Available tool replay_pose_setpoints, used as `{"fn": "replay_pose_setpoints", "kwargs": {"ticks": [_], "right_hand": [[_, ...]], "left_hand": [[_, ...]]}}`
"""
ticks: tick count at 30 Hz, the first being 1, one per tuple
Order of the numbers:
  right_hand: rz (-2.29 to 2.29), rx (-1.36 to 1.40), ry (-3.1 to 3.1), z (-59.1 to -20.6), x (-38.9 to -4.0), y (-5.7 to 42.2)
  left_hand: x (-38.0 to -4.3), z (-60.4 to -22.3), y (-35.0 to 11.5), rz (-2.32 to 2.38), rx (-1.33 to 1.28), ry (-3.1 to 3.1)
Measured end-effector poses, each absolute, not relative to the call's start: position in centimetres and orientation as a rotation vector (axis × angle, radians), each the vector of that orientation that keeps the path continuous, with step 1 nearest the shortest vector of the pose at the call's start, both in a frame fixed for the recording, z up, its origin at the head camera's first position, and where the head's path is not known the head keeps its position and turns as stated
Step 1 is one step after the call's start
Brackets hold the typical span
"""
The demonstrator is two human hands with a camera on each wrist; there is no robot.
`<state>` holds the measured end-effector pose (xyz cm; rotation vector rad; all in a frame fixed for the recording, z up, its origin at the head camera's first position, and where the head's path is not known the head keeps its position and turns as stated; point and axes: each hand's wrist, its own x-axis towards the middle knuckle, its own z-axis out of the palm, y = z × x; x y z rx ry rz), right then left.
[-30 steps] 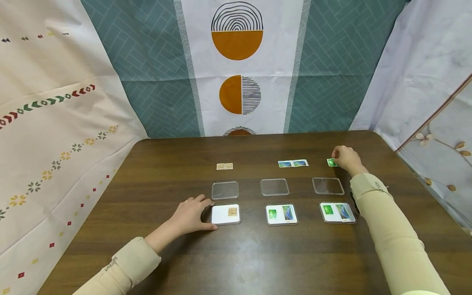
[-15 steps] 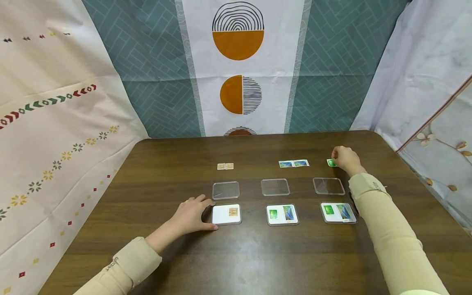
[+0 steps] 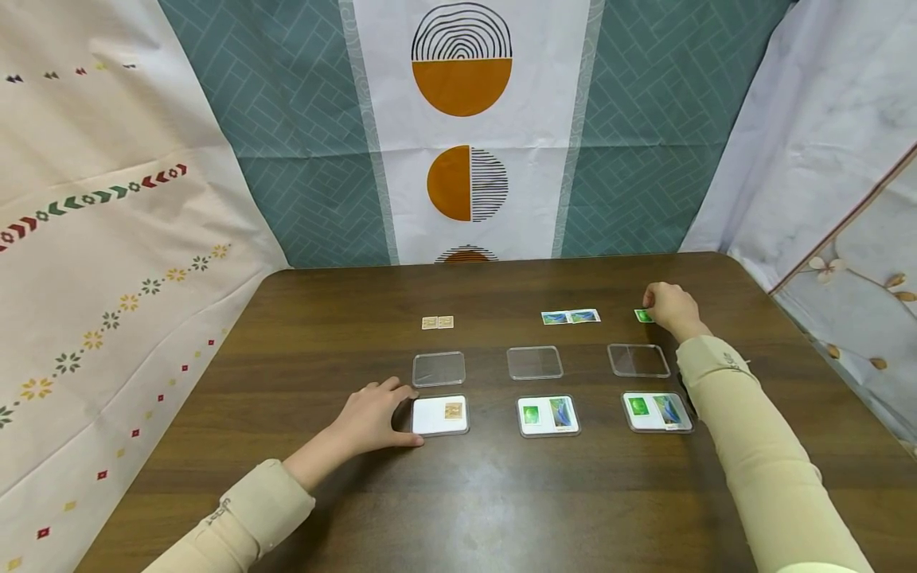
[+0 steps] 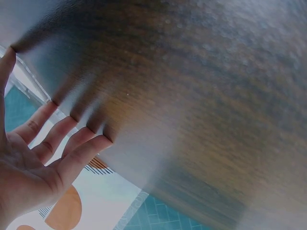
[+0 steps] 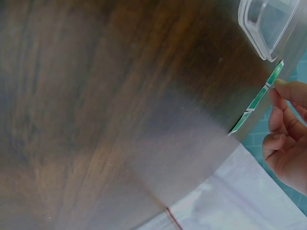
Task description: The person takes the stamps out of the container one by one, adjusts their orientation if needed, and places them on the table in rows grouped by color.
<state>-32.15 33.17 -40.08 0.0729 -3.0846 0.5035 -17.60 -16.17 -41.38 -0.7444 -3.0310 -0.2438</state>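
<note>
My left hand point(image 3: 372, 415) spans the left end of a flat clear case point(image 3: 428, 425) with a white insert and one tan stamp point(image 3: 453, 411), thumb at the near edge, index finger at the far edge. In the left wrist view the fingers point(image 4: 45, 143) of this hand reach down to the tabletop. At the back right my right hand point(image 3: 672, 309) pinches at a green stamp point(image 3: 642, 316), one of a short row of green stamps point(image 5: 259, 99) in the right wrist view. Its other fingers are curled, and the hand covers part of the row in the head view.
Two more cases, the middle one point(image 3: 530, 430) and the right one point(image 3: 650, 426), each hold a green and a blue stamp. Three clear lids point(image 3: 534, 364) lie behind the cases. Tan stamps point(image 3: 438, 322) and blue stamps point(image 3: 571, 317) lie farther back on the brown table point(image 3: 458, 501).
</note>
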Motion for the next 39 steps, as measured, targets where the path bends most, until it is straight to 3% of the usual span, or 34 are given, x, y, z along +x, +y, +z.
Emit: {"fn": "replay_pose_setpoints", "kwargs": {"ticks": [39], "right_hand": [[0.521, 0.146, -3.065, -38.4, -30.7, 33.5]], "left_hand": [[-17.7, -41.2, -16.2, -0.255, -0.781, -3.023]]}}
